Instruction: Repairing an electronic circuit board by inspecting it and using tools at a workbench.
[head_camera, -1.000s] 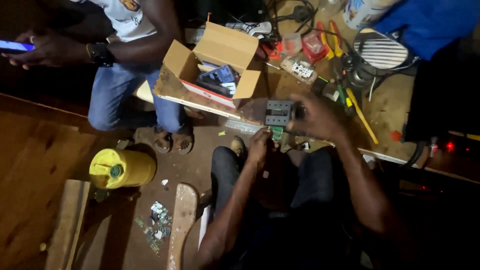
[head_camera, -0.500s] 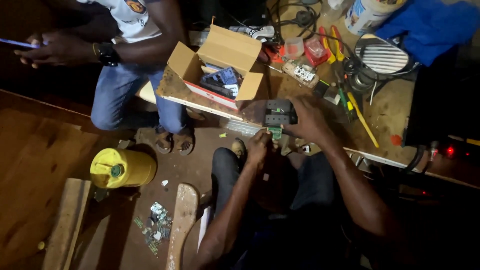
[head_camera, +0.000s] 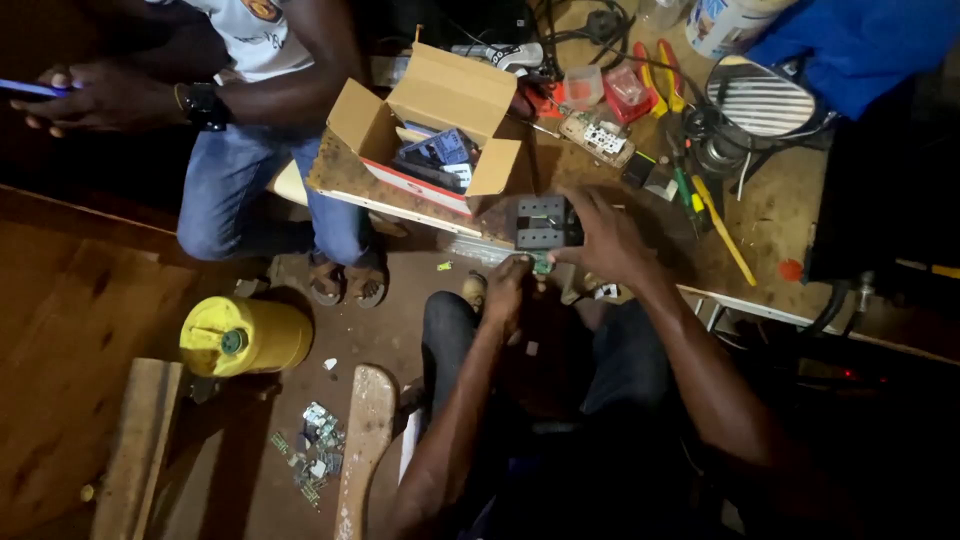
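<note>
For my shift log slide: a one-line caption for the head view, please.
Right hand grips a dark boxy electronic part at the workbench edge; left hand pinches its small green board.

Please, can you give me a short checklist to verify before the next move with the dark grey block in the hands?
1. Right hand grips the dark grey block: ok.
2. Left hand pinches the small green part under the block: ok.
3. Block is over the table edge, partly unsupported: not ok.
4. Open cardboard box stands apart from the hands: ok.
5. Yellow-handled tool within reach: ok.
6. Green part fully seated: cannot tell.
</note>
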